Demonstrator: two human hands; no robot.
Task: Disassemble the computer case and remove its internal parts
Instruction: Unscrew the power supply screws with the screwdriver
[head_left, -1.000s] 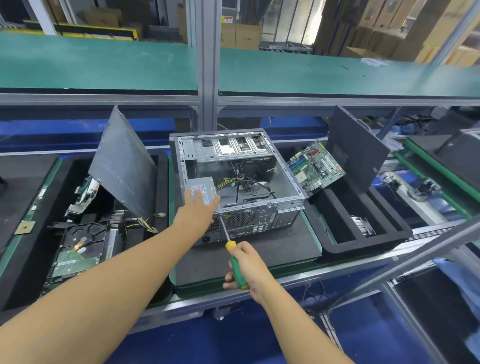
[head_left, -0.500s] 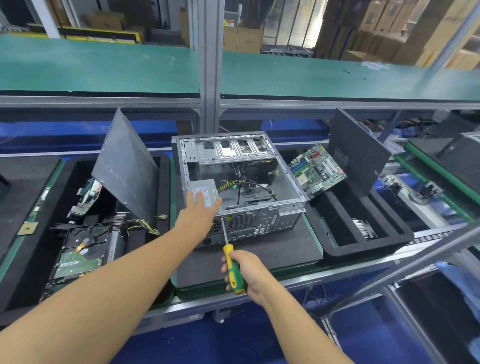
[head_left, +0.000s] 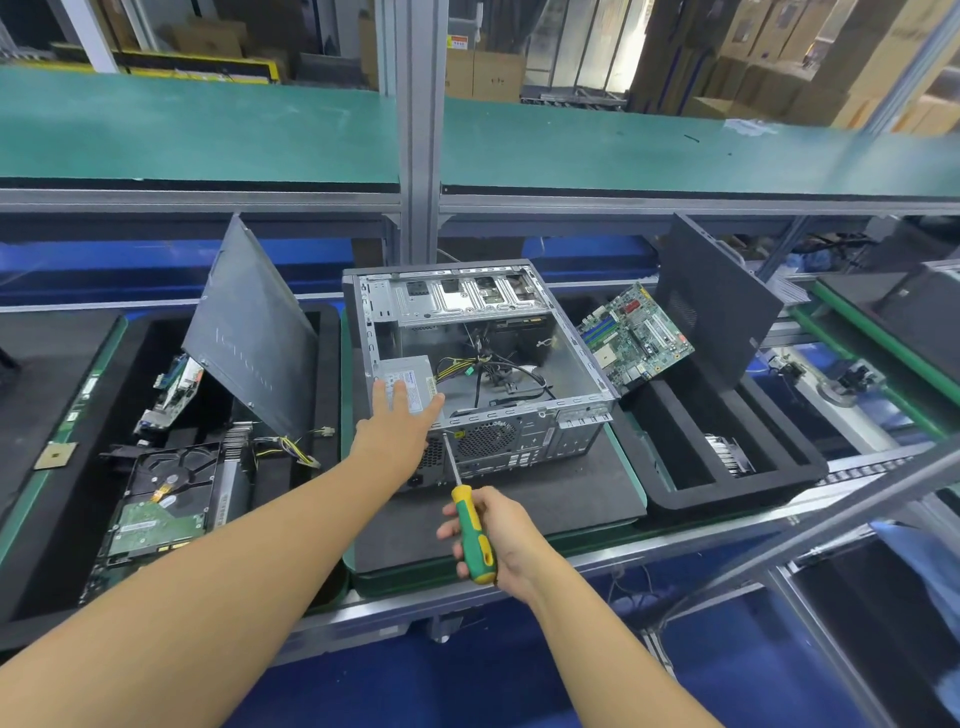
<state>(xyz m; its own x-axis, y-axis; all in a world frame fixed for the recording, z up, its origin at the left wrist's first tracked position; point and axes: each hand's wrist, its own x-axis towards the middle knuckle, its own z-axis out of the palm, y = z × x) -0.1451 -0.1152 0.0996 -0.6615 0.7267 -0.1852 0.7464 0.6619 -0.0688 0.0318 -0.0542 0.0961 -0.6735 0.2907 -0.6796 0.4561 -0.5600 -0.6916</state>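
Note:
An open grey computer case (head_left: 582, 358) lies on its side on a black mat (head_left: 561, 499). A silver power supply (head_left: 408, 371) sits in its near left corner, with loose cables (head_left: 488, 366) beside it. My left hand (head_left: 397, 423) rests flat on the power supply and the case edge, fingers straight. My right hand (head_left: 491, 535) grips a green and yellow screwdriver (head_left: 470, 535) in front of the case. The screwdriver tip points at the case's rear panel near the fan grille (head_left: 485, 439).
A black tray (head_left: 332, 374) on the left holds a leaning side panel (head_left: 249, 327), a hard drive (head_left: 163, 499) and other boards. On the right, another black tray (head_left: 779, 478) holds a motherboard (head_left: 636, 335), a dark panel (head_left: 711, 301) and a heatsink (head_left: 727, 452). A green shelf (head_left: 623, 150) runs overhead.
My right hand has drawn the screwdriver slightly back toward me. My left hand stays on the power supply.

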